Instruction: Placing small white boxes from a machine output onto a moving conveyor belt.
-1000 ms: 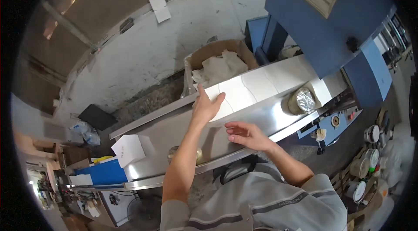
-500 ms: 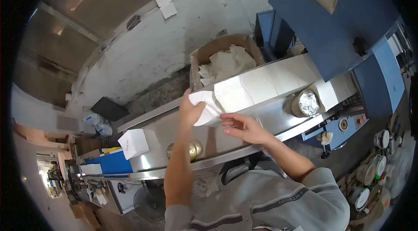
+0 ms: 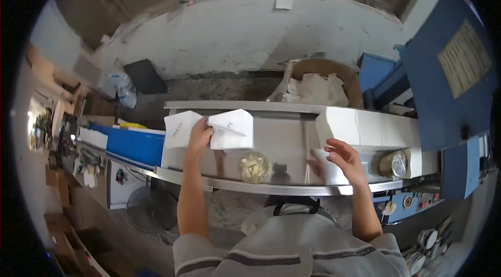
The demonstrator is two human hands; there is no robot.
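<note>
My left hand (image 3: 200, 135) is closed on the near left edge of a folded white paper stack (image 3: 235, 132), above the left part of a metal tray table (image 3: 282, 141). Just left of it another white paper stack (image 3: 180, 125) with handwritten marks lies against the hand. My right hand (image 3: 347, 162) hovers over the right part of the table, fingers apart and nothing in them. Beyond it stretches a row of white paper stacks (image 3: 370, 127). A clear round container (image 3: 254, 167) with pale pieces sits near the table's front edge.
A foil-topped round container (image 3: 392, 164) stands by the paper row at the right. Behind the table is a cardboard box (image 3: 313, 68) of crumpled white material. A blue machine (image 3: 443, 84) rises at the right; a blue panel (image 3: 133, 144) adjoins the table's left end.
My left hand has carried the paper stack leftward to beside the other stack. My right hand has come away from it, and the view has swung round.
</note>
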